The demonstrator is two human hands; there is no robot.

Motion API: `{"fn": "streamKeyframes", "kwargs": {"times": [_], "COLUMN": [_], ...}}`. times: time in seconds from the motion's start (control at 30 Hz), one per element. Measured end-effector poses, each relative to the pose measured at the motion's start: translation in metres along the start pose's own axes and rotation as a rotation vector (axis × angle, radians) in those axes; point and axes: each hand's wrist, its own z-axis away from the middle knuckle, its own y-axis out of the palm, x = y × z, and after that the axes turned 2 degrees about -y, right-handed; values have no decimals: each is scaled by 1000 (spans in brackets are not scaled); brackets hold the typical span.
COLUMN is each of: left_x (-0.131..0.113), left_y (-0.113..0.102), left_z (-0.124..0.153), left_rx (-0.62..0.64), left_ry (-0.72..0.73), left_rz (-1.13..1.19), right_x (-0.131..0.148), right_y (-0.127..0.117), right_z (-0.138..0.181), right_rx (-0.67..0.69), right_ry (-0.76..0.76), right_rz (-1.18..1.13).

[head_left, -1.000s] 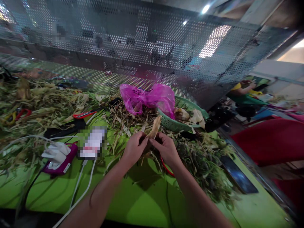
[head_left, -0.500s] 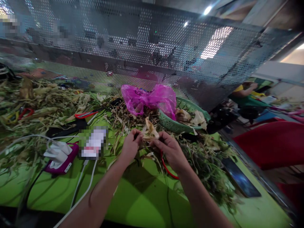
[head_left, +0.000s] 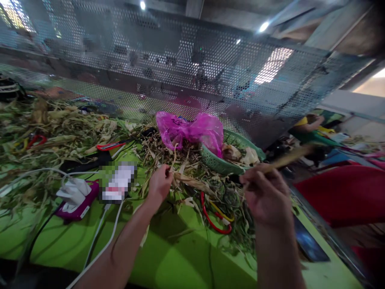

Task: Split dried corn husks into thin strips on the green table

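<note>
My left hand (head_left: pixel 161 184) is closed over the middle of the green table, its thumb and fingers pinching a thin pale dried strip (head_left: pixel 175 157) that sticks up. Beside those fingertips a dried husk (head_left: pixel 194 182) stretches to the right; whether the hand also grips it, I cannot tell. Farther right, my right hand (head_left: pixel 267 194) is raised above the greenery, closed on a long tan husk strip (head_left: pixel 290 156), which is blurred and points up to the right. Between the hands lies a tool with red and yellow handles (head_left: pixel 217 218), its upper end hidden under leaves.
Behind are a pink plastic bag (head_left: pixel 207 126) and a green basket (head_left: pixel 243 164) with husks. On the left lie a phone (head_left: pixel 118 182), a purple power strip (head_left: pixel 78 206) with white plugs, and red-handled snips (head_left: pixel 110 145). Another phone (head_left: pixel 309 239) rests at right. A perforated metal screen (head_left: pixel 168 68) stands behind.
My hands were together at a piece of husk; my right hand has swung away to the right with a husk strip. My left hand has stayed nearly in place.
</note>
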Motion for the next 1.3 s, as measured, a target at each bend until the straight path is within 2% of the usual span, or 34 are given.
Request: {"fn": "streamKeyframes", "kwargs": {"times": [0.07, 0.13, 0.3, 0.47, 0.63, 0.73, 0.83, 0.93, 1.07, 1.13, 1.2, 1.3], "left_x": [-2, -6, -24, -36, -37, -36, -32, -28, -28, -30, -32, -34], "left_y": [3, 2, -8, -10, -3, 0, 1, 1, 3, 4, 3, -2], "left_z": [3, 5, 10, 14, 17, 15, 12, 11, 15, 16, 16, 14], "left_rx": [52, 62, 9, 100, 261, 280, 260, 260, 360, 399, 370, 255], "left_ry": [66, 103, 168, 200, 65, -23, -70, -100, -70, -27, -12, -74], "left_rz": [-11, -38, 55, 236, 477, 637, 699, 695, 640, 639, 657, 668], "right_x": [-13, -27, -47, -53, -60, -61, -61, -61, -65, -65, -65, -62], "right_y": [8, 19, 42, 56, 62, 64, 65, 64, 59, 58, 57, 54], "right_z": [2, 6, 21, 37, 46, 47, 46, 45, 42, 40, 38, 33], "right_rx": [55, 142, 320, 434, 547, 591, 638, 608, 477, 471, 492, 517], "right_ry": [179, 276, 358, 398, 357, 336, 396, 463, 439, 426, 428, 400], "right_rz": [65, 110, 196, 262, 339, 352, 284, 204, 181, 167, 161, 231]}}
